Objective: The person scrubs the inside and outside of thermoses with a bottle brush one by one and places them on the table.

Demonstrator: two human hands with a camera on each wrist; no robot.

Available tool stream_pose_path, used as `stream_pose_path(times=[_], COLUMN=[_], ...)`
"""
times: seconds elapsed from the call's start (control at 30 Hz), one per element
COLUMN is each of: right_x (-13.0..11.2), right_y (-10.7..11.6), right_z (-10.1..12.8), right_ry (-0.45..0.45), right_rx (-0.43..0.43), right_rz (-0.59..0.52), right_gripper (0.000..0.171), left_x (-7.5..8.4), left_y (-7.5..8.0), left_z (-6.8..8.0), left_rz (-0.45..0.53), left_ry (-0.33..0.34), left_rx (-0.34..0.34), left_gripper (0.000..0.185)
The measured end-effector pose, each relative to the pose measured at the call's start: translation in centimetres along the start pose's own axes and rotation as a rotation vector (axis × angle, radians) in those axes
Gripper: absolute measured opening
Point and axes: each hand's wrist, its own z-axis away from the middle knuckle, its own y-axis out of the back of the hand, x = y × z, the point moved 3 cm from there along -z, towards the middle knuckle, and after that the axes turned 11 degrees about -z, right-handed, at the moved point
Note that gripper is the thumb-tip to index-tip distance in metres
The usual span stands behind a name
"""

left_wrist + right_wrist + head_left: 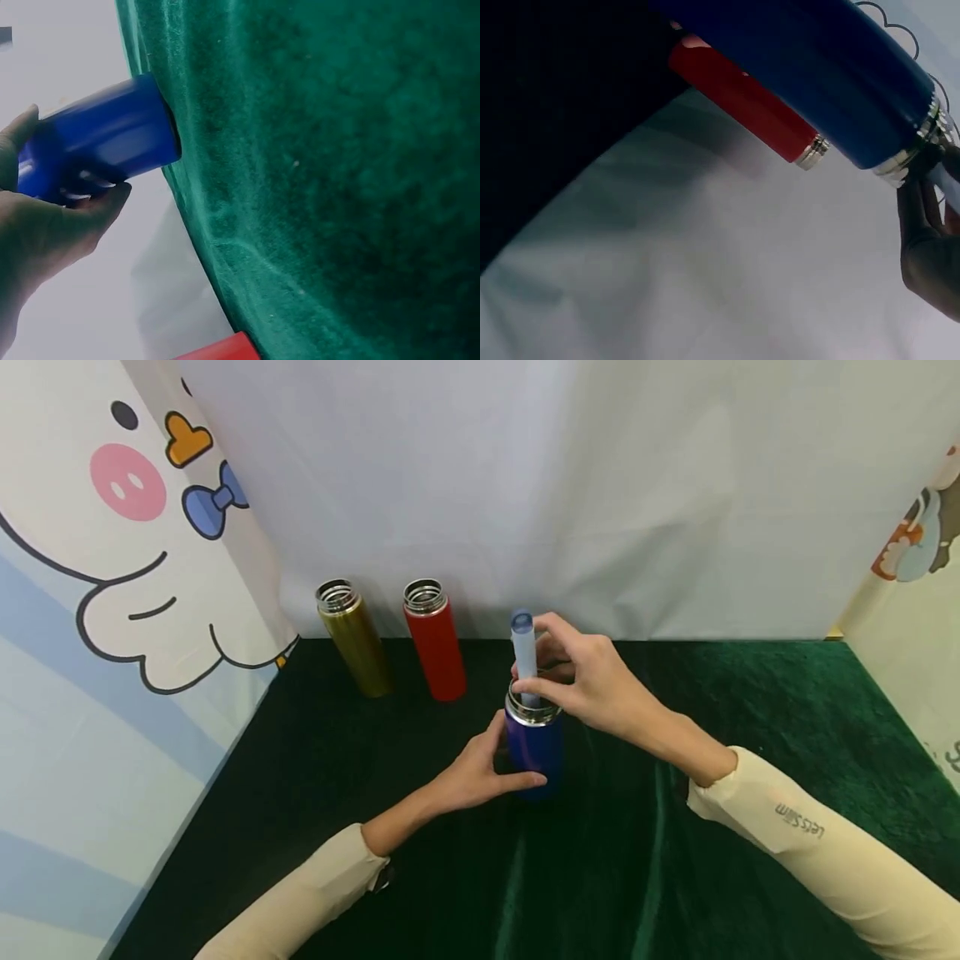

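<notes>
On green cloth, the left hand [472, 772] wraps the upright blue flask [534, 747] while right hand [588, 681] fingers pinch a pale blue tube [523, 653], its lower end inside the open mouth. Best kept vertical, flask braced. Behind, gold flask [354, 637] and red flask [435, 639] stand uncapped, contents unseen.

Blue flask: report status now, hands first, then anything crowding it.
Left hand grips blue flask, upright on green cloth. Right hand pinches pale blue tube, lower end inside the flask mouth. Red flask and gold flask stand behind, apart, lids off.
</notes>
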Motion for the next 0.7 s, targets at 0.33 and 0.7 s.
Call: stream_pose_path(times=[0.33, 0.7], right_x=[0.5, 2.4], right_y=[1.8, 6.7], right_z=[3.4, 6.4], right_ry=[0.092, 0.249], right_rx=[0.081, 0.574], right_rz=[-0.155, -0.709], right_gripper=[0.038, 0.027], left_x=[0.0, 0.0], left_y=[1.4, 4.2], left_z=[0.6, 1.8], left_rz=[-0.147, -0.496], left_ry=[0.027, 0.081], left_rx=[0.086, 0.207], left_gripper=[0.080, 0.080])
